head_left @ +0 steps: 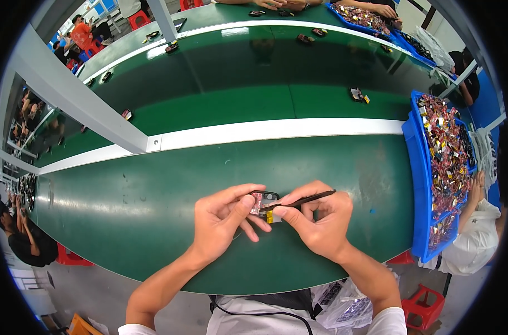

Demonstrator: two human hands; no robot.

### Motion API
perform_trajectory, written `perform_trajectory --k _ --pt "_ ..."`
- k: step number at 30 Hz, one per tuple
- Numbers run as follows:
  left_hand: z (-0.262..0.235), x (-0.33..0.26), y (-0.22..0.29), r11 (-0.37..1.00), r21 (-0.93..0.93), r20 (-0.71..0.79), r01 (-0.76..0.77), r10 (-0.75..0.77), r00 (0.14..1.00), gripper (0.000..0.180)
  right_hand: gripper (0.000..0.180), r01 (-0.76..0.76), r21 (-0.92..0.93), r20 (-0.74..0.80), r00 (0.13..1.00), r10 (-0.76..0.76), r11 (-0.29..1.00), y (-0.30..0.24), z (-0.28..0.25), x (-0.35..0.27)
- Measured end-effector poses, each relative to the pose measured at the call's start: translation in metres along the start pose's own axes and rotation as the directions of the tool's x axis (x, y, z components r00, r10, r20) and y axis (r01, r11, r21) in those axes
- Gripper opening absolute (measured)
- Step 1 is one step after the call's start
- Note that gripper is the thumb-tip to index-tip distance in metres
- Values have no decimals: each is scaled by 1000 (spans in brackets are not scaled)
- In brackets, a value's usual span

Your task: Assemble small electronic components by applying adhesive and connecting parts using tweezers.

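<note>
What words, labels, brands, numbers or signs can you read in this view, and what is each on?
None can be read well enough to quote.
Small black-rimmed case in the left hand: any print too small to read.
Black tweezers in the right hand: no marking discernible.
Heaped small parts in the blue tray: too small.
Plastic bag beside it: dark marks, too blurred.

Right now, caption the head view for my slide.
Over a green worktop, left hand holds a small electronic unit, right hand a slender black tool.
</note>
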State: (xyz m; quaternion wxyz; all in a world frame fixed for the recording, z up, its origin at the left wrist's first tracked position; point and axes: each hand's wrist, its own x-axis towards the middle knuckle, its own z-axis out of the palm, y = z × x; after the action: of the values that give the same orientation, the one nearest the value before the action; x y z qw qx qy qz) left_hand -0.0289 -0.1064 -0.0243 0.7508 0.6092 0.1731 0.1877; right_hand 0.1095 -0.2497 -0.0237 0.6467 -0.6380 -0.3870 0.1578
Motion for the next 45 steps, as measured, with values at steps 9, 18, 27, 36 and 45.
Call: perform_trajectory --k 9,18,27,36,45 --pt "2 -2 -5 995 49 -28 -84 85 996 33 12 7 10 -3 1000 -7 1000 2 -1 -2" --pt "1 0 -6 960 186 -18 -210 217 976 31 13 3 51 -21 1000 -2 999 0 -1 -1" --pt "2 -1 -3 966 187 -20 -180 187 982 28 14 -24 60 -8 1000 25 998 -1 -1 1" --pt "2 -1 -1 990 71 -91 -120 126 988 26 14 133 -63 -15 991 -134 989 -3 -1 3" --pt "2 -1 -2 987 96 -176 -126 142 974 26 16 205 13 44 978 -206 979 -3 -4 3"
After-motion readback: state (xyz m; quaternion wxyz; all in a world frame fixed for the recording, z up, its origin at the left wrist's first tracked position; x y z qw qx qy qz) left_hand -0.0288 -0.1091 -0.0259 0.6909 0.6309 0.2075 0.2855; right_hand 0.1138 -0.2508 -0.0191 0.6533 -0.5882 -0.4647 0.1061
